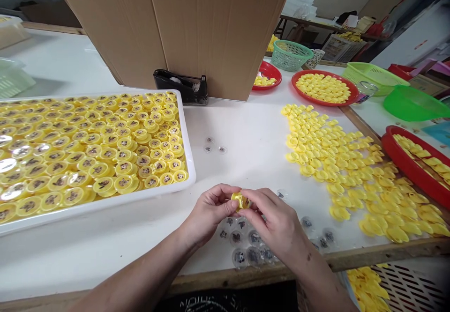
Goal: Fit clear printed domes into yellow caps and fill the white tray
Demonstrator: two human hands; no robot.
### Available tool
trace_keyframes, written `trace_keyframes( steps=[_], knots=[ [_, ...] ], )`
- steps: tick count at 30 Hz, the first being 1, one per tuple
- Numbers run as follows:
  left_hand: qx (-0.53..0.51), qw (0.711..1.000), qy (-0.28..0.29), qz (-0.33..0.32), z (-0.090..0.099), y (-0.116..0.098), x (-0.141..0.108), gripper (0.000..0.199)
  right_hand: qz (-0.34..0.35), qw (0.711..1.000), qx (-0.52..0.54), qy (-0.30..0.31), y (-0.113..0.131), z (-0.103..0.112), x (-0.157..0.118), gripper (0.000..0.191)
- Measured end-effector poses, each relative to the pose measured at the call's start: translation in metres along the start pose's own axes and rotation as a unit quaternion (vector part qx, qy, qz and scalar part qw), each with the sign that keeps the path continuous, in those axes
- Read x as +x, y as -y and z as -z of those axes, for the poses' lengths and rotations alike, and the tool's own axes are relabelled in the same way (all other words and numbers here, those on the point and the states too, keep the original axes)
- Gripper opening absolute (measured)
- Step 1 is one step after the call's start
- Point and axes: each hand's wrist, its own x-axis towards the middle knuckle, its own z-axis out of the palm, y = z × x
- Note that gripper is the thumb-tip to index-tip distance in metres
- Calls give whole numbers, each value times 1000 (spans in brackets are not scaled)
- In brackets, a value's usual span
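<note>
A small round yellow plastic piece (241, 200) is held up over the table between my two hands. My left hand (213, 207) pinches it from the left, thumb in front. From the right, the fingertips of my right hand (272, 211) close on its other side, partly hiding it. Clear round discs with small printed pictures (240, 257) lie on the table beneath and around my hands. Farther off, a few more such discs (210, 140) lie apart. Left of my hands stands a white tray (191, 167) packed with yellow round pieces bearing printed discs (123, 183).
Many loose yellow pieces (323, 148) spread over the table's right side. Red plates (298, 87) and a teal basket (291, 55) stand behind them. A black tape dispenser (181, 86) sits before a large cardboard box (197, 31). The wooden table edge (358, 254) runs close to me.
</note>
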Motion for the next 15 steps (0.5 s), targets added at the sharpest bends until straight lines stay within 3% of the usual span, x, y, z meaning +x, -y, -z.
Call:
trace_keyframes(
  steps=[15],
  knots=[
    [-12,1000,-2,5,-3,0,-3,27,29,995,-95,-6,-2,-3,-3,23]
  ],
)
